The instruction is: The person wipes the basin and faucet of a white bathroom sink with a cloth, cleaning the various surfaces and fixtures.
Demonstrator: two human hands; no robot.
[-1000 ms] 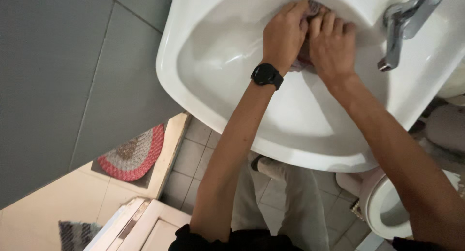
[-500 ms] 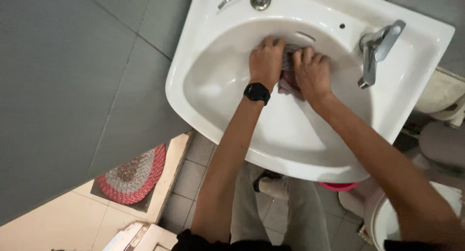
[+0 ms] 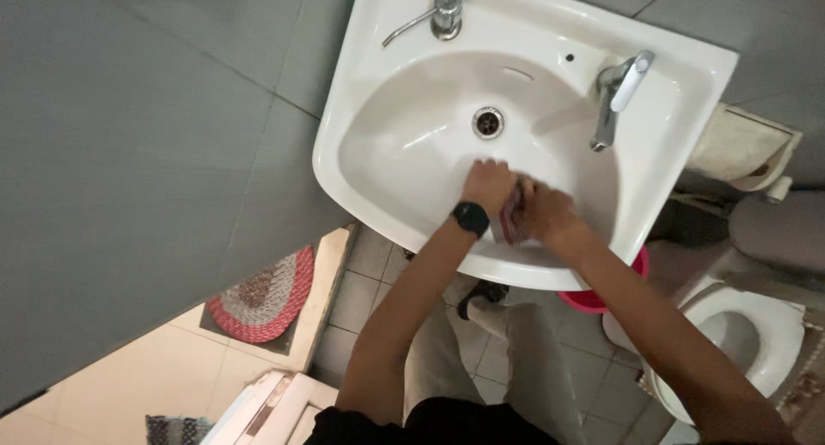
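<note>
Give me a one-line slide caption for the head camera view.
Both hands, left hand and right hand, press a reddish cloth inside a white sink.

Both forearms are bare, the left hand point(image 3: 487, 185) wearing a black round-faced wristwatch point(image 3: 470, 218). Black short sleeves point(image 3: 344, 428) show at the shoulders, above light grey trousers point(image 3: 533, 368) (loose-fitting). The right hand point(image 3: 546, 215) wears nothing.

Worn on the head, looking almost straight down from above onto a white sink point(image 3: 687, 76) fixed to a grey tiled wall point(image 3: 129, 153). Close enough to catch both forearms reaching up from the lower edge, far enough to take in the whole basin, the tap point(image 3: 614, 97), floor tiles point(image 3: 361, 282), a round rug point(image 3: 262, 299) lower left and a toilet point(image 3: 756, 333) lower right. Tilted slightly, perhaps clockwise. Only one view, nothing shared
</note>
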